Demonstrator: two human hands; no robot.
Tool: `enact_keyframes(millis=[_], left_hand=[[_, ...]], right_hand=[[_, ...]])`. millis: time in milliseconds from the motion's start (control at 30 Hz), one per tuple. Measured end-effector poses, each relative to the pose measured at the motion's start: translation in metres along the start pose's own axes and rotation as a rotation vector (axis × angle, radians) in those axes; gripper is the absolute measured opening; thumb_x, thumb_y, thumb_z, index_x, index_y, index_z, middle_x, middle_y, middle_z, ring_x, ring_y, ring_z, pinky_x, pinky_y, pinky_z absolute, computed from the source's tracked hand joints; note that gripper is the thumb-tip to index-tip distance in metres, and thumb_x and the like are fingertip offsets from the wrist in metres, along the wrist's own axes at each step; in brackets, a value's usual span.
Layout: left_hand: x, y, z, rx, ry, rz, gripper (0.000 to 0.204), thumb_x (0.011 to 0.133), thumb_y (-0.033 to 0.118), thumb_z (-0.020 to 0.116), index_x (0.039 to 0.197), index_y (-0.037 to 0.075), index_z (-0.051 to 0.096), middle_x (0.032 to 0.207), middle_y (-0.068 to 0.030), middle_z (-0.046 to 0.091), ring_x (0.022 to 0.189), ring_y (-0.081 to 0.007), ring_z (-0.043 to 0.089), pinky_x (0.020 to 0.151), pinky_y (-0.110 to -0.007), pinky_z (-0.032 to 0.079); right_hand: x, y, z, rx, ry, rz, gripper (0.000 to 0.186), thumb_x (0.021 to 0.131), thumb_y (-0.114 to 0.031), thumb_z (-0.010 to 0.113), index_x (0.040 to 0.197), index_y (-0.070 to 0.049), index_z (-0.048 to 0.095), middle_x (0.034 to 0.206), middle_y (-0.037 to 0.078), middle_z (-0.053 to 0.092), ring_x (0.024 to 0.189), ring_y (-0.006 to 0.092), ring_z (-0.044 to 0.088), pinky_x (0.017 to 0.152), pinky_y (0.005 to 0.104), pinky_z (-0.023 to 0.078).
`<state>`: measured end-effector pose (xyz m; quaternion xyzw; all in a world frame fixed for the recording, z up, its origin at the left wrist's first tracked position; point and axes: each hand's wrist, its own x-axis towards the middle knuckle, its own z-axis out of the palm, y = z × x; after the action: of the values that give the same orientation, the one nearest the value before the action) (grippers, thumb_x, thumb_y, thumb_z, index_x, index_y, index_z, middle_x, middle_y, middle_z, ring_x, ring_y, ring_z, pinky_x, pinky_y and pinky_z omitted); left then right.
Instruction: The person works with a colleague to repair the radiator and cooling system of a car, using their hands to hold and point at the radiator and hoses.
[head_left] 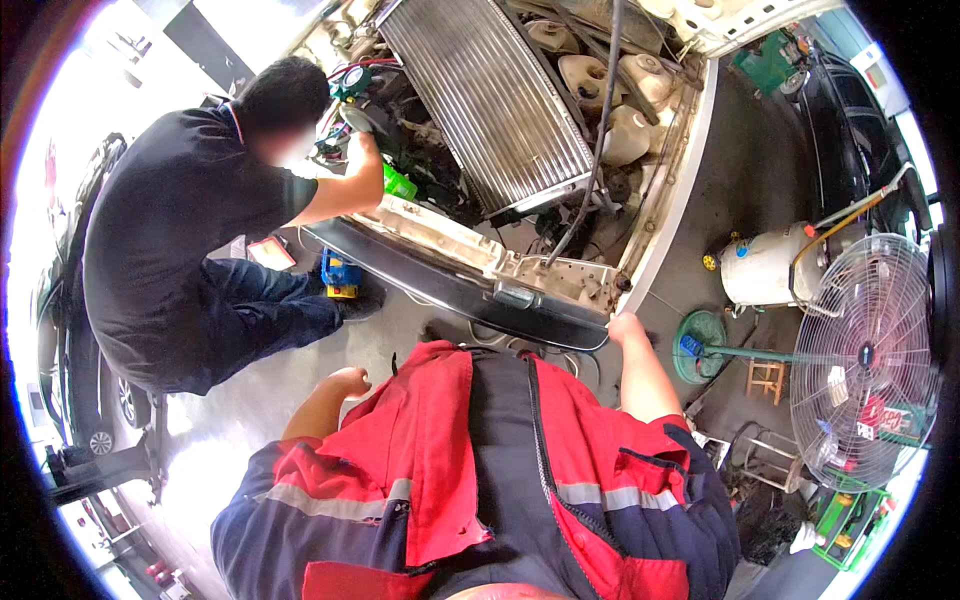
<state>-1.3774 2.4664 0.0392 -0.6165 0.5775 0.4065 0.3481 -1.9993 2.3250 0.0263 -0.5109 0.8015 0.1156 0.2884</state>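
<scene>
My right hand [626,329] grips the front right corner of an open engine bay, where the black bumper [430,285] meets the pale fender edge [682,180]. My left hand [352,382] hangs low beside my red and dark jacket, fingers curled, with nothing visible in it. Inside the bay a large silver radiator [480,110] lies slanted, with a black hose [600,150] crossing at its right and white plastic reservoirs [625,135] beside it.
A co-worker [180,240] bends at the left, reaching toward gauges [350,82]. Below are a blue-yellow device [340,272] and hoses. At right stand a white tank [760,265], a large fan [860,355], a wooden stool [765,375] and a dark car [840,130].
</scene>
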Motion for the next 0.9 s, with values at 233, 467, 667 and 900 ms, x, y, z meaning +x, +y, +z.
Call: enact_keyframes(millis=[233,467,667,900], left_hand=[[0.012,0.015,-0.015,-0.219,0.172,0.075,0.043,0.088,0.033,0.050,0.119,0.006,0.059,0.112,-0.0210,0.064,0.108,-0.0367,0.060,0.093,-0.043,0.046],[0.000,0.050,-0.052,-0.369,0.283,0.204,0.042,0.089,0.033,0.052,0.118,0.004,0.060,0.110,-0.0199,0.065,0.105,-0.0363,0.060,0.092,-0.043,0.047],[0.001,0.041,-0.043,-0.191,0.166,0.128,0.044,0.089,0.035,0.053,0.119,0.004,0.060,0.112,-0.0209,0.064,0.107,-0.0365,0.060,0.093,-0.042,0.047],[0.011,0.027,-0.042,-0.171,0.165,0.081,0.044,0.089,0.035,0.053,0.119,0.004,0.059,0.112,-0.0219,0.064,0.108,-0.0373,0.060,0.093,-0.043,0.047]], right_hand=[[0.000,-0.003,-0.008,-0.058,-0.072,-0.008,0.042,0.094,-0.036,0.049,0.101,0.001,0.068,0.110,0.026,0.062,0.108,0.0371,0.059,0.091,0.0432,0.047],[0.003,0.000,-0.005,-0.047,-0.067,0.021,0.036,0.090,-0.031,0.053,0.104,-0.001,0.068,0.112,0.023,0.063,0.108,0.0359,0.060,0.093,0.0428,0.047],[0.009,0.005,0.003,-0.006,-0.012,0.014,0.035,0.091,-0.031,0.052,0.102,-0.001,0.068,0.108,0.023,0.064,0.105,0.0378,0.061,0.092,0.0441,0.047],[0.004,0.009,0.009,0.035,0.044,0.003,0.040,0.094,-0.035,0.050,0.096,0.001,0.069,0.103,0.026,0.064,0.101,0.0404,0.061,0.087,0.0457,0.048]])
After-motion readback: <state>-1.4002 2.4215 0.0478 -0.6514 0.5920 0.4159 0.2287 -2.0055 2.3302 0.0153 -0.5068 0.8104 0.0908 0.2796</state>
